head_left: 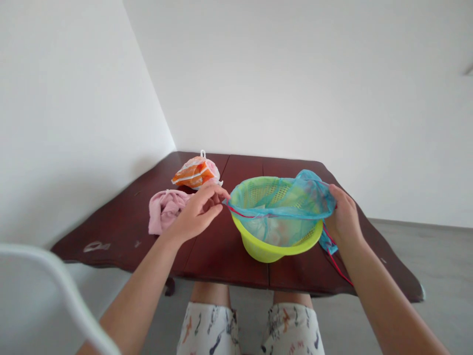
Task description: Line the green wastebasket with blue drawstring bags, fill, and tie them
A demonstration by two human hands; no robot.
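A sheer blue mesh bag (281, 213) with a red cord is stretched across the top of a lime-green basket (266, 252). At the basket's left rim, my left hand (201, 209) holds the bag's corner by its fingertips, close to the red cord. My right hand (344, 212) is closed around the bunched right end of the bag, beside the basket's right rim. Pale contents show dimly through the mesh inside the basket; I cannot make out what they are. Another bit of blue mesh (328, 241) and red cord hang below my right hand.
A folded pink cloth (166, 209) lies left of the basket on the dark red wooden table (225, 261). Behind it sits an orange and white plastic bag (197, 172). White walls stand behind and to the left. A white cable (55, 271) crosses the lower left.
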